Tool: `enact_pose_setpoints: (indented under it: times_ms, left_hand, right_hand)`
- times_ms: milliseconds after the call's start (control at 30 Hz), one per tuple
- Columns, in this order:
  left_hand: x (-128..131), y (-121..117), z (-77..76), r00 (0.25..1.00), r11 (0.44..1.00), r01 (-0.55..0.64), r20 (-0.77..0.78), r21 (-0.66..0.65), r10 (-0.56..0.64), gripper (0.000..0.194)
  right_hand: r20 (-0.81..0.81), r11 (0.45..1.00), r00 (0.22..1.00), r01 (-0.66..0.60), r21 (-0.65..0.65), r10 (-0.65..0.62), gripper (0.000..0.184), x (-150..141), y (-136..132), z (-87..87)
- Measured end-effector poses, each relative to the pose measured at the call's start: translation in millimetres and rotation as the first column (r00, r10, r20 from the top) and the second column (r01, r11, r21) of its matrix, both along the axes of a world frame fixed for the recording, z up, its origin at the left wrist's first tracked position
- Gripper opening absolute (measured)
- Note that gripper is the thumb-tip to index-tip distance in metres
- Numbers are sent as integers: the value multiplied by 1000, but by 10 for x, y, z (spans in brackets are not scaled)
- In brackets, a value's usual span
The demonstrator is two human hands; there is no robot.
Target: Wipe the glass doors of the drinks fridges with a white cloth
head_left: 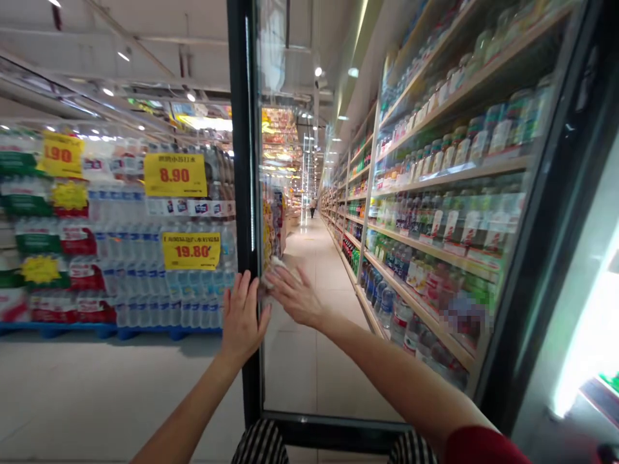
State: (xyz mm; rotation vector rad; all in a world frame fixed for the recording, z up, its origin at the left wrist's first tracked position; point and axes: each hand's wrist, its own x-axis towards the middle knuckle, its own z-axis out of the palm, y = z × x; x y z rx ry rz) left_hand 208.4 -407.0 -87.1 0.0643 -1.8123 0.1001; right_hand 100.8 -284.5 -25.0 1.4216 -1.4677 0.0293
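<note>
A glass door point(309, 361) with a black frame point(244, 161) stands upright in front of me. My left hand point(243, 316) is on the frame's left upright, its fingers over the outer side and its thumb on the inner side. Just right of it, my right hand point(294, 296) presses a pale cloth point(278, 263) to the glass beside that upright. The right hand's fingers lie fairly flat over the cloth and are slightly blurred. Most of the cloth is hidden under them.
Shelves of bottles point(454, 212) show in the glass on the right, along a long aisle with a distant person point(312, 207). At left, packs of bottled water point(130, 258) are stacked on blue pallets point(104, 331), with yellow price signs point(175, 174). A bright light strip point(585, 335) glows at far right.
</note>
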Motion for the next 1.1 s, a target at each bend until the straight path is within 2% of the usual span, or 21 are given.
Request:
enact_pose_setpoints:
  times_ms: [133,200,300,367,433,533,600,700,767,800,867,900,933,967,1033,1100]
  left_hand:
    - [-82,71,237,999,999,28,-42,-29,-30,65]
    - [-118,101,329,998,998,36,-59,-41,-38,65]
    - [-156,113,413,997,997,35,-71,-66,-40,65]
    - [-190,112,454,997,996,32,-65,-81,-37,64]
    - [-239,124,497,997,995,40,-63,-93,-46,64]
    - [-326,180,557,995,994,69,-68,-90,-76,65]
    - [-377,230,570,994,993,85,-65,-81,-90,65]
    - [-439,306,539,995,991,95,-33,-94,-99,66]
    - [-483,361,504,995,989,98,-9,-111,-99,66]
    - [-507,392,488,995,988,99,-1,-116,-99,65]
    - [-558,465,464,995,987,102,2,-126,-102,65]
    - [-584,506,457,994,986,106,2,-132,-106,64]
    - [-609,550,452,994,983,112,3,-143,-113,64]
    - [-635,594,449,993,981,120,9,-154,-120,63]
    - [-686,683,448,990,974,139,23,-181,-137,62]
    - [-742,771,457,988,966,153,41,-206,-148,62]
  right_hand:
    - [172,958,983,113,-263,-69,44,-14,52,396]
    - [187,950,980,120,-290,-66,45,-5,111,415]
    - [70,990,997,48,-129,-40,43,-36,266,237]
    - [48,995,998,47,-90,-43,42,-84,380,215]
    - [116,972,990,107,-210,-84,45,-128,475,344]
    - [223,892,966,210,-401,-128,49,-157,596,531]
    - [204,895,968,217,-389,-147,49,-158,696,453]
    - [104,956,981,186,-226,-166,47,-191,912,151]
    - [93,955,979,200,-219,-184,46,-253,1075,33]
    - [125,931,971,231,-281,-204,46,-289,1154,19]
    - [229,836,943,321,-446,-240,48,-349,1290,15]
    - [270,793,929,358,-493,-252,49,-366,1346,-7]
    - [288,778,922,377,-502,-260,50,-373,1394,-56]
    - [284,793,920,381,-475,-271,51,-373,1436,-128]
    - [228,865,932,350,-360,-283,51,-367,1507,-286]
    - [195,896,936,341,-286,-294,50,-382,1565,-334]
